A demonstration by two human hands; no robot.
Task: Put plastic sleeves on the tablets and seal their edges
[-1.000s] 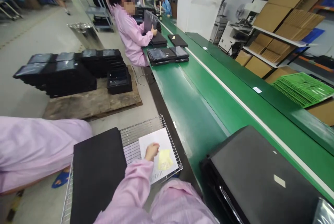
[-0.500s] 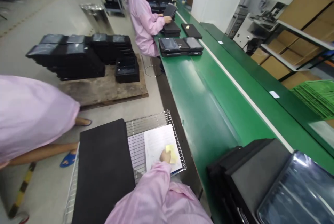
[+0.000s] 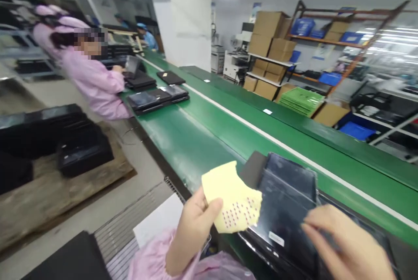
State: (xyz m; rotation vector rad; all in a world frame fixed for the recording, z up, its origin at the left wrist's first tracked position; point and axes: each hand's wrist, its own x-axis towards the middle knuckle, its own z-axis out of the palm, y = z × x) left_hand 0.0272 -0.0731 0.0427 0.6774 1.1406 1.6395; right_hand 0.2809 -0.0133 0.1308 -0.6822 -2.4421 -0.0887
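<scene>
My left hand (image 3: 196, 223) grips a torn yellow paper (image 3: 231, 197) between thumb and fingers; small printed marks run over its lower right part. My right hand (image 3: 342, 241) is at the lower right, above black devices in clear wrap (image 3: 284, 210), its thumb and fingertips drawn close together. Whether anything small is between those fingertips I cannot make out. A white label (image 3: 276, 239) shows on one device. The devices lie at the near end of the green workbench (image 3: 192, 140). White sheets (image 3: 160, 219) rest on a wire rack (image 3: 120, 245) below my left hand.
A black board (image 3: 68, 258) lies at the lower left. Wrapped devices (image 3: 156, 99) are farther up the bench, where a person in pink (image 3: 94, 75) handles a dark item. A wooden pallet (image 3: 107, 171) carries black stacks at left. Boxes (image 3: 267, 32) and shelves stand behind.
My left hand has lifted the yellow paper from the white sheets and holds it over the bench edge. My right hand has come into view. The view has swung right and up.
</scene>
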